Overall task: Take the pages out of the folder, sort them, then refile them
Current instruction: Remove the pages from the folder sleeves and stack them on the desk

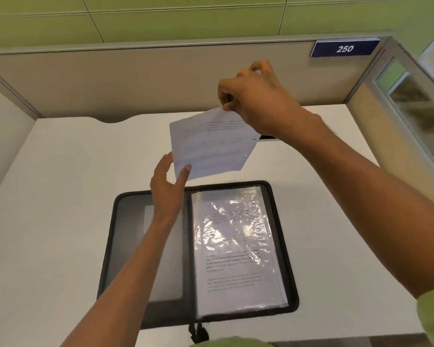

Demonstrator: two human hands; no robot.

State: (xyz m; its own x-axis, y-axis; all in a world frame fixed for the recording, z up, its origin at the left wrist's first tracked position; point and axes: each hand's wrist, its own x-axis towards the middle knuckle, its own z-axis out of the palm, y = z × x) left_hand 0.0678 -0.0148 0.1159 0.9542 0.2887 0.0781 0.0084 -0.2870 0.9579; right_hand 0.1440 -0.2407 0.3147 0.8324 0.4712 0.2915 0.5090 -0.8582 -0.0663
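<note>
White "250" on dark blue rectangular plaque (345,48) atop beige partition wall (161,78), print on white page under clear plastic (236,259) and on loose white paper sheet (211,146) too blurred to read

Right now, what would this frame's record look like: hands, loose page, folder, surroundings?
right hand: pinches the loose page at its top corner
left hand: pinches its lower left corner
loose page: printed, held in the air
folder: black, open flat on the white desk
sleeves: clear plastic, printed pages inside, on the folder's right half
sign: 250, on the partition

Page (211,144) aloft; folder (283,246) open (flat).
</note>
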